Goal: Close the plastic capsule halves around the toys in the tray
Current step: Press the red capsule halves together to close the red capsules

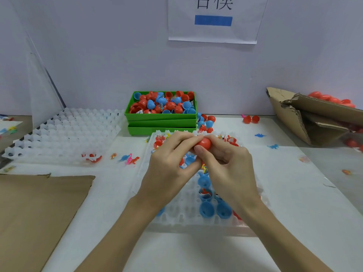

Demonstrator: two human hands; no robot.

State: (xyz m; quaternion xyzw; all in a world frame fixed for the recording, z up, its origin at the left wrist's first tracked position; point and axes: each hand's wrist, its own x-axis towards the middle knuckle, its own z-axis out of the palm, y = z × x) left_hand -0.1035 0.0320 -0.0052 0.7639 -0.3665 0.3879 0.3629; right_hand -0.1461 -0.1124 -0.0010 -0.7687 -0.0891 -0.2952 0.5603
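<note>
A red plastic capsule (204,143) is held above the white dimpled tray (182,216) by both hands. My left hand (169,161) curls its fingers over the capsule from the left, and my right hand (225,163) pinches it from the right with the thumb on its near side. Several blue capsule halves (206,210) sit open in the tray's near cells, one with a small toy (205,192) inside. Red halves with wrapped toys (159,143) lie in the far cells. My hands hide the tray's middle.
A stack of green bins (161,122) with several red and blue capsule halves stands behind the tray. A spare white tray (64,134) lies at the left, flat cardboard (39,209) at the near left, a torn carton (314,118) of red capsules at the right. Small toy dinosaurs (129,159) are scattered around.
</note>
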